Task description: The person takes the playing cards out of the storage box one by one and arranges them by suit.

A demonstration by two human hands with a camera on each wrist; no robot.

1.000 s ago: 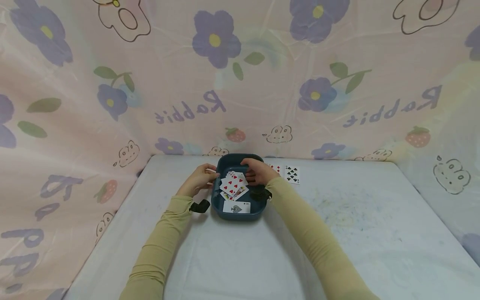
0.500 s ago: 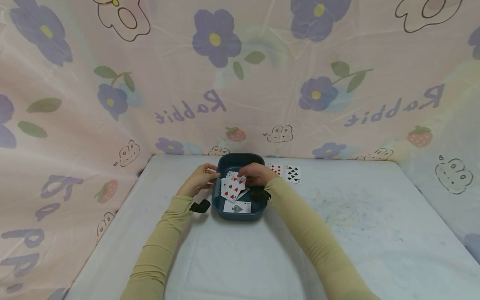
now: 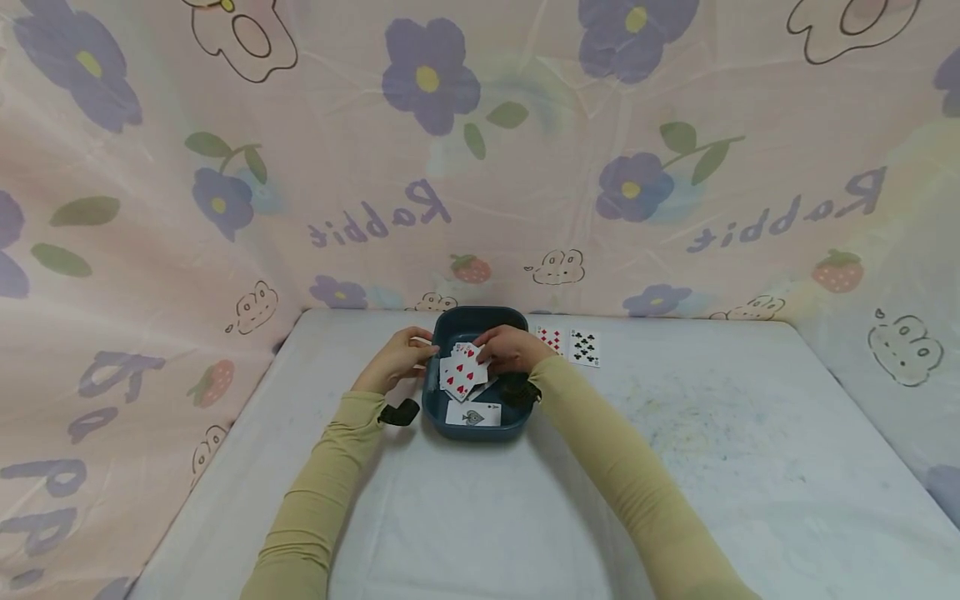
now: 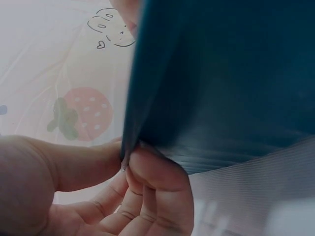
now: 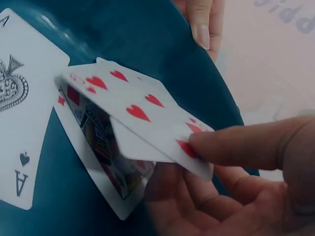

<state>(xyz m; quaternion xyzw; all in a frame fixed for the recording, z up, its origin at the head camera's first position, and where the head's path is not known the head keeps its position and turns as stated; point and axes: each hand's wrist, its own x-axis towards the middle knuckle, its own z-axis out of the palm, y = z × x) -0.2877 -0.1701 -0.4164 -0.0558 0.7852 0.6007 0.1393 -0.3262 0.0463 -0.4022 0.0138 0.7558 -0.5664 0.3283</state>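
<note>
My left hand [image 3: 393,362] grips the left rim of a dark blue plastic basin [image 3: 480,434]; the left wrist view has its thumb outside the wall and a curled finger inside. Over the basin, my right hand [image 3: 513,348] pinches a hearts playing card [image 5: 140,103] by its corner, thumb on top and fingers beneath. That card is tilted up above another white card and a face card [image 5: 123,191]. An ace of spades [image 5: 34,110] lies apart at the basin's near end. More cards lie under the hearts card, partly hidden.
On the white-covered table [image 3: 480,517], a diamonds card [image 3: 550,337] and a clubs card [image 3: 585,349] lie side by side right of the basin. A printed curtain [image 3: 525,167] hangs behind the table. Black straps circle both wrists.
My right hand has moved left and down onto the cards and taken hold of the hearts card, which has shifted slightly and now covers the face card more. The left hand stays put.
</note>
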